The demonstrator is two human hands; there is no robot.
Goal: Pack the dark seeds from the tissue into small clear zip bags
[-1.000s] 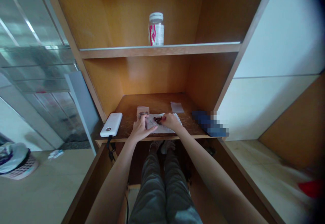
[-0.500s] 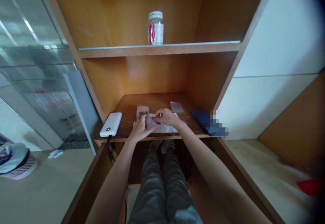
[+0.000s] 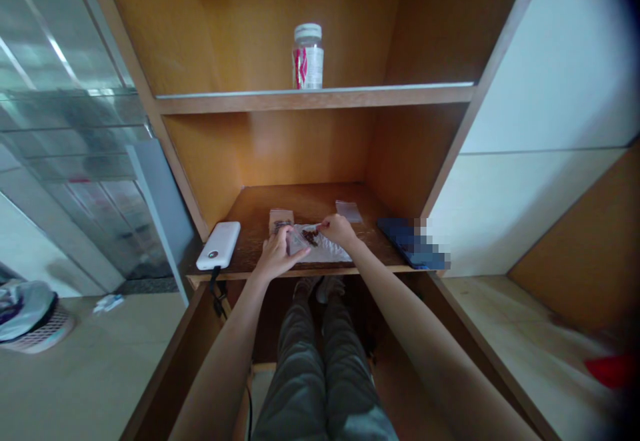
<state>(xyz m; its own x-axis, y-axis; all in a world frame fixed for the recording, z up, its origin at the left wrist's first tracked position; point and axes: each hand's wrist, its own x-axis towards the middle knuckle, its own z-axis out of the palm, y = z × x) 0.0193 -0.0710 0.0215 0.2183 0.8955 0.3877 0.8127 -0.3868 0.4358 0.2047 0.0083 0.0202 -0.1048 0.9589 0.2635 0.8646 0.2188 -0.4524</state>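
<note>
Nothing printed can be read: the one jar [image 3: 307, 57] on the upper shelf has a white cap and a red-and-white label, but the lettering is too small to make out. On the wooden shelf below, the left hand [image 3: 274, 255] is curled closed over a small clear pouch [image 3: 298, 242], seeming to pinch it against a white sheet [image 3: 330, 251]. The right hand [image 3: 340, 231] comes in from the other side, thumb and forefinger drawn almost together just beside a few dark reddish bits [image 3: 311, 237] lying on that sheet; whether it has hold of anything is too small to tell. There are two more packets: a paper-backed one [image 3: 281, 221] just above the left hand and a clear sachet [image 3: 349, 211] farther back. To the left sits one white power bank [image 3: 218, 245] with a black cable [image 3: 215, 282] hanging off the shelf edge – to the right, one flat blue object [image 3: 403, 237], partly blurred.
</note>
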